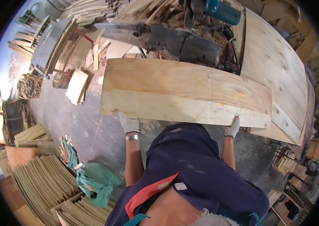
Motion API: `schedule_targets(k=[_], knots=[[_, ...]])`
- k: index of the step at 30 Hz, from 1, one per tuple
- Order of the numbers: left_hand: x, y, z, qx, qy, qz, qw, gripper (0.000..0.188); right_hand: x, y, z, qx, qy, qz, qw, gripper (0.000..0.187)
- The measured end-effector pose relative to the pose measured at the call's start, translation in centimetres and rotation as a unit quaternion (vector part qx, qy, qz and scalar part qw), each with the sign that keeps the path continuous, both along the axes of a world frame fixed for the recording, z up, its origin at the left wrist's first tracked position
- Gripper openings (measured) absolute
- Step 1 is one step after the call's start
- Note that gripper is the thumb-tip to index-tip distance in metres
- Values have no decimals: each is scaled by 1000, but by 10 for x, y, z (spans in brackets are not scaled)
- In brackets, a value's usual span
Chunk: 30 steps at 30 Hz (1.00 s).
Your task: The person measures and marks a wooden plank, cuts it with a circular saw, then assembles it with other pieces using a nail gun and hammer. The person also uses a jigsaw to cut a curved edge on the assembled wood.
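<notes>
left hand [127, 122] in white knit glove: fingers clamped on near edge of the pale rectangular plywood panel [184, 94] | right hand [234, 127], gloved: fingers gripping the same edge, far apart, likely to keep it level | beyond fingers: grey metal saw machine [174, 39] | left of fingers: green cloth [95, 180] on floor

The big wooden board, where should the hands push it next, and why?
Probably straight ahead. The left hand and right hand both grip the near edge of the plywood board, whose pencilled curve is uncut, and the saw machine stands just beyond its far edge.
</notes>
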State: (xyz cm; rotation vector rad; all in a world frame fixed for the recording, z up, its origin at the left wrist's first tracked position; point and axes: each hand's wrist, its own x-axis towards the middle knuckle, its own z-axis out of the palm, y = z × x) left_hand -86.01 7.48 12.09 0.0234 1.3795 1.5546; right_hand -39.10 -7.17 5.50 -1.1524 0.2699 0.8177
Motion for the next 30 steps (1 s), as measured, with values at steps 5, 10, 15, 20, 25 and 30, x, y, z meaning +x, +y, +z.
schedule_targets(k=[5, 10, 15, 20, 25, 30], knots=[[-67, 132, 4, 110, -18, -94, 989, 75, -55, 73, -21, 25, -35, 23, 999, 52], [-112, 255, -26, 48, 6, -106, 993, 70, -113, 137, -22, 115, 92, -4, 989, 40], [-135, 331, -89, 19, -78, -166, 983, 55, -131, 187, -55, 63, 60, -48, 995, 46], [-139, 362, -134, -13, -129, -224, 966, 43, -136, 202, -85, -49, -227, 36, 972, 50], [-110, 340, -100, -4, 507, -183, 842, 69, -152, 217, -63, 40, 19, -157, 987, 49], [-46, 279, -30, 306, 672, -615, 276, 88, -155, 232, -56, 58, 38, -203, 977, 46]])
